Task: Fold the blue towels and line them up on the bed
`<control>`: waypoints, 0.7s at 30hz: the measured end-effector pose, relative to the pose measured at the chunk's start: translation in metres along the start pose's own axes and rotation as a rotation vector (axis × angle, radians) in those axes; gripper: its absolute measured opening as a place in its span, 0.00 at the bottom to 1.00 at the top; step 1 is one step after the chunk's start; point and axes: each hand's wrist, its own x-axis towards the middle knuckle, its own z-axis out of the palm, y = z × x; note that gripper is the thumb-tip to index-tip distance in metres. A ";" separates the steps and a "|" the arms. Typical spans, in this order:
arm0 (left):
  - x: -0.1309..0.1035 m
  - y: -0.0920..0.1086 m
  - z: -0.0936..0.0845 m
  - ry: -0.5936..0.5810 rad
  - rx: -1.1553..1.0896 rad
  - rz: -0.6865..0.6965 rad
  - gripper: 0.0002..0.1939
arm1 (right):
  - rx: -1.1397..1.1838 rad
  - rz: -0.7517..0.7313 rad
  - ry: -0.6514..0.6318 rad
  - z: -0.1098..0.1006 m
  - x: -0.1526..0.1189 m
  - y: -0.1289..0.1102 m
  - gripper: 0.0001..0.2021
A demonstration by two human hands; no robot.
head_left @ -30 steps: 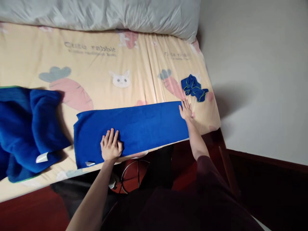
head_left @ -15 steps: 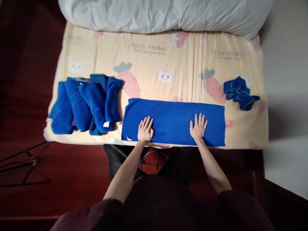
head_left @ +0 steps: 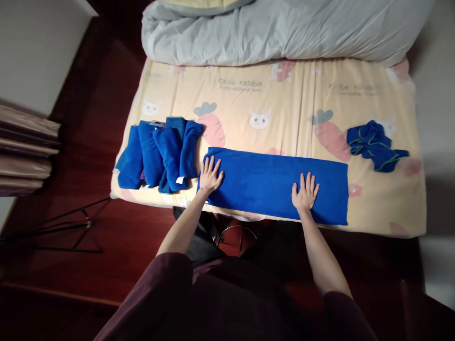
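Note:
A blue towel (head_left: 263, 182), folded into a long flat strip, lies along the front edge of the bed. My left hand (head_left: 211, 177) rests flat near its left end, fingers spread. Towards the right end, my right hand (head_left: 305, 193) also presses flat on the cloth with its fingers apart. Left of the strip sits a heap of rolled or folded blue towels (head_left: 151, 154), some showing white tags. Far to the right, a crumpled blue cloth with green edging (head_left: 373, 142) lies by itself.
The bed sheet (head_left: 238, 106) is pale yellow with carrots and rabbits. A bunched grey quilt (head_left: 220, 40) lies across the back. Black stand legs (head_left: 85, 220) are on the floor at left, below a striped curtain (head_left: 26, 147). A wire-framed round stool (head_left: 240, 232) shows under the bed edge.
My left hand has slid left and away from me towards the towel's left end. My right hand stays flat on the cloth. The view has swung left, showing the curtain.

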 end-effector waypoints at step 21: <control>0.058 -0.013 0.008 0.106 0.003 -0.020 0.34 | -0.032 0.005 -0.015 -0.002 0.001 -0.003 0.32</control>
